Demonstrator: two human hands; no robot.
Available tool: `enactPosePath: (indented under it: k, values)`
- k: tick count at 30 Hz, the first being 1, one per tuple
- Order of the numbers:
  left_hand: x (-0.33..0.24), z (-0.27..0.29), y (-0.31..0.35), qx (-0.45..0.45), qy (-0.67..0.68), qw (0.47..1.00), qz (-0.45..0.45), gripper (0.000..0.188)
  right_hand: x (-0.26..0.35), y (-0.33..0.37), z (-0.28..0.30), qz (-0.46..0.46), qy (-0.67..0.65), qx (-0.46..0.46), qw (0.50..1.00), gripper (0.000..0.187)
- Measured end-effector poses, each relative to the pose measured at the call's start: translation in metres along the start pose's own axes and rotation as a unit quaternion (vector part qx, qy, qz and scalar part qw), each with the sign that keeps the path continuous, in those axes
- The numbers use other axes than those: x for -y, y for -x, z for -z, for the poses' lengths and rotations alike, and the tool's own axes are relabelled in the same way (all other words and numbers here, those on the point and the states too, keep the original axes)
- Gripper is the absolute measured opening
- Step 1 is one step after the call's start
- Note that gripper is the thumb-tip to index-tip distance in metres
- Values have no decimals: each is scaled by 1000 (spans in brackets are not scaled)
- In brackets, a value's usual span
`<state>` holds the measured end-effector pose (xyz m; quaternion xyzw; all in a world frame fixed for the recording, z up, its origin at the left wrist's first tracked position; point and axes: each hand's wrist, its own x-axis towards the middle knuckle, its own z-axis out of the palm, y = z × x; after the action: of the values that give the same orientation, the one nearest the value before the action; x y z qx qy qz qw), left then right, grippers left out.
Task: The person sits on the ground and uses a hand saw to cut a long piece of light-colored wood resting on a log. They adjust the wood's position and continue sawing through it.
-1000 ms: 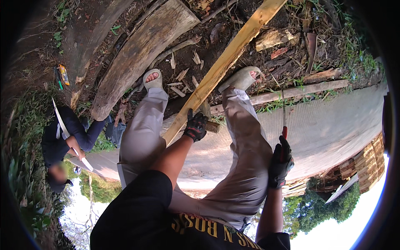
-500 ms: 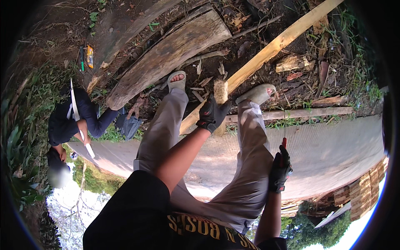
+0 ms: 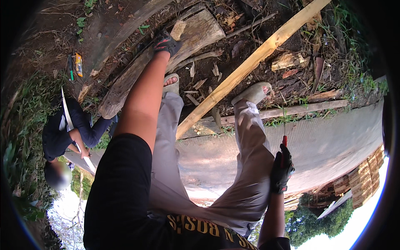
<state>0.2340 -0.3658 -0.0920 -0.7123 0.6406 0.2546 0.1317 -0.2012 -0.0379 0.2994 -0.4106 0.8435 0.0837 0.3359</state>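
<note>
My left hand (image 3: 166, 43), in a dark glove, is stretched far forward over the big weathered log (image 3: 196, 35). Its fingers are closed round a short rough wood block (image 3: 178, 30); I cannot tell whether the block touches the log. My right hand (image 3: 282, 168), gloved too, is closed beside my right thigh on a red-handled tool (image 3: 284, 141). Only a thin line of the tool's metal end shows, so its exact kind is unclear. Between my sandalled feet a long yellowish plank (image 3: 250, 62) lies slantwise.
Wood chips (image 3: 215, 70) and broken pieces litter the soil. A narrow board (image 3: 291, 110) lies along the concrete strip (image 3: 325, 133). At the left another person (image 3: 75, 121) crouches, holding a long pale strip (image 3: 66, 110). Stacked timber (image 3: 366, 179) appears at the lower right.
My left hand has carried the wood block from beside the plank, between my feet, forward and left over the log. My right hand stays by my thigh with the red-handled tool.
</note>
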Motion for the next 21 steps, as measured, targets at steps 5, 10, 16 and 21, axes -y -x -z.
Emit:
enactPosePath:
  k: [5, 10, 16, 21]
  values:
    - [-12, -32, 84, -160, -23, 986, -24, 115, 12, 0, -3, -36, -23, 10, 999, 36]
    - [-17, -88, 254, 140, -31, 984, -105, 136, 15, -3, -4, -4, -17, -1, 1000, 36]
    - [-45, -127, 359, 136, 71, 988, -4, 102, 16, -8, 1, 5, 41, -4, 999, 34]
    - [-84, -139, 270, 289, 104, 952, 7, 101, 19, -12, 6, 6, 18, -15, 1000, 34]
